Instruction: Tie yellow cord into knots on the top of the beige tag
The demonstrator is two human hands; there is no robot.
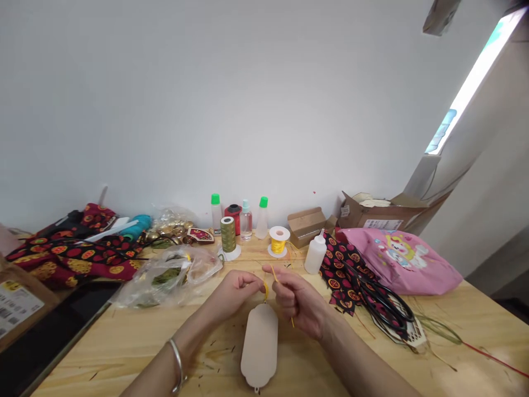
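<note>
A pale, flat wooden tag (259, 346) with scalloped ends hangs or lies below my hands, a small loop at its top and another at its bottom. Yellow cord (266, 291) runs from the top loop up to my fingers. My left hand (239, 289) is closed, thumb and forefinger pinching the cord just above the tag. My right hand (300, 298) is closed too, with a length of the cord across its fingers and its end dangling below. Whether the tag rests on the table cannot be told.
Behind my hands stand a spool of yellow cord (279, 242), a green thread cone (228, 236) and a white squeeze bottle (316, 253). A plastic bag (173, 275) lies left; patterned fabric (343, 264), black cable (388, 309) and a pink bag (407, 259) lie right.
</note>
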